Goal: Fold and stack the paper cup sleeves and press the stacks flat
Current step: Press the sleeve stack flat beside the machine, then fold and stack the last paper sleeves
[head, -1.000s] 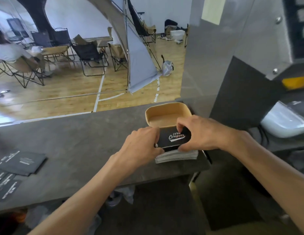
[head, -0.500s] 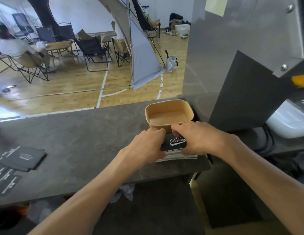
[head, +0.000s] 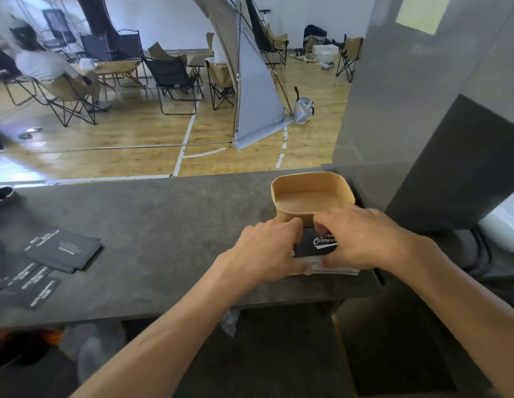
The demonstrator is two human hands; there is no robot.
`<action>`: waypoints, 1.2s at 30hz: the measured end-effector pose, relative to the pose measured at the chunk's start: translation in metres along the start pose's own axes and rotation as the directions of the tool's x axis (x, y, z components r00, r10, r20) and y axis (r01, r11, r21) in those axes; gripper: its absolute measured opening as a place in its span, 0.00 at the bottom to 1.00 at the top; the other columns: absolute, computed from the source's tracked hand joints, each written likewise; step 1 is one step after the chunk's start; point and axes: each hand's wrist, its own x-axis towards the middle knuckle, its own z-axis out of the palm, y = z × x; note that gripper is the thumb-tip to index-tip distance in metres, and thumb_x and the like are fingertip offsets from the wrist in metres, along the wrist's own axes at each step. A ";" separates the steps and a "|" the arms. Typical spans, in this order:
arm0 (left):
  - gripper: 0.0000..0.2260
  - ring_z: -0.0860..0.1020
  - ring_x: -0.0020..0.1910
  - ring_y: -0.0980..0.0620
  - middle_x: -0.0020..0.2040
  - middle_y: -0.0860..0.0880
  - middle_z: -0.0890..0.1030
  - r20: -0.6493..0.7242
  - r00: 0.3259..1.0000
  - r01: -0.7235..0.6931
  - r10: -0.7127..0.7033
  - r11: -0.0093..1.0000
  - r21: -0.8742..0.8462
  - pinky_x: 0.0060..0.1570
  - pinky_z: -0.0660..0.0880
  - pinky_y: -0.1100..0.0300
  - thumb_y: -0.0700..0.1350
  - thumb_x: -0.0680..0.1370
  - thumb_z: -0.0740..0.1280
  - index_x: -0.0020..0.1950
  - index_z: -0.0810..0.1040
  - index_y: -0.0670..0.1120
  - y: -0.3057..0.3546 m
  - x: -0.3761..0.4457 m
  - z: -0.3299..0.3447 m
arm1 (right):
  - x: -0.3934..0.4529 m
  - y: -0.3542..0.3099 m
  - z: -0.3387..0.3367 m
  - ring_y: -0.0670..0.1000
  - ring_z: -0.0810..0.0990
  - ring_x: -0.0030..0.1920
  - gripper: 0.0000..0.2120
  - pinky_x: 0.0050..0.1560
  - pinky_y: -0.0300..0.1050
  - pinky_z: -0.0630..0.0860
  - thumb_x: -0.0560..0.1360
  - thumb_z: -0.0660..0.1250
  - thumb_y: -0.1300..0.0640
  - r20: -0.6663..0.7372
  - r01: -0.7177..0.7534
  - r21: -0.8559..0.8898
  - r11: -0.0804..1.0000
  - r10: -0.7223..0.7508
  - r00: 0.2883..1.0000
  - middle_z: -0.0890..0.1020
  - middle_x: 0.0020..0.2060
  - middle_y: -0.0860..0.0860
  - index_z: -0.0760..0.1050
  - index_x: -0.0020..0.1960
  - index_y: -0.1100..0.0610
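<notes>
One view only, head-worn wide-angle cam, so no second view to overlap with. It sits above and behind the person's forearms, facing fwd and tilted down across a dark counter (head: 152,234). Both arms enter from the bottom edge and meet right of centre, close to the lens. Counter fills the middle band of the frame; its near edge runs across the lower third. Upper left looks well out over a wood floor (head: 129,139) w/ folding chairs (head: 175,81), far off. A grey wall panel (head: 407,90) closes the upper right. Edges bend, typical fisheye.
</notes>
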 end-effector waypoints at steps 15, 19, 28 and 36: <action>0.19 0.75 0.62 0.44 0.61 0.46 0.79 -0.188 0.739 0.656 -0.647 0.754 -0.016 0.59 0.72 0.50 0.59 0.75 0.67 0.60 0.74 0.48 -0.271 -0.163 -0.020 | 0.124 -0.283 -0.017 0.56 0.78 0.56 0.12 0.52 0.52 0.73 0.79 0.64 0.46 -0.124 0.421 0.162 0.892 -0.405 0.906 0.80 0.57 0.52 0.72 0.58 0.51; 0.28 0.62 0.75 0.45 0.74 0.47 0.68 -0.198 0.749 0.642 -0.632 0.767 -0.018 0.72 0.61 0.51 0.57 0.77 0.66 0.73 0.65 0.46 -0.318 -0.182 -0.002 | 0.161 -0.343 -0.004 0.56 0.75 0.61 0.15 0.55 0.52 0.73 0.78 0.65 0.47 -0.145 0.436 0.177 0.882 -0.415 0.898 0.77 0.59 0.52 0.71 0.61 0.52; 0.19 0.72 0.64 0.50 0.60 0.52 0.77 -0.387 0.808 0.460 -0.444 0.886 -0.056 0.63 0.65 0.56 0.55 0.75 0.67 0.64 0.72 0.51 -0.340 -0.192 0.007 | 0.197 -0.376 0.016 0.54 0.71 0.61 0.21 0.53 0.50 0.73 0.75 0.69 0.45 -0.095 0.397 0.129 0.909 -0.387 0.917 0.72 0.57 0.52 0.72 0.63 0.53; 0.18 0.69 0.69 0.51 0.65 0.53 0.75 -0.484 0.783 0.370 -0.391 0.918 -0.144 0.69 0.63 0.53 0.47 0.76 0.69 0.65 0.74 0.50 -0.361 -0.190 0.007 | 0.198 -0.364 -0.001 0.58 0.78 0.48 0.06 0.47 0.50 0.76 0.77 0.60 0.52 -0.083 0.263 0.265 0.927 -0.250 0.965 0.80 0.47 0.54 0.72 0.50 0.51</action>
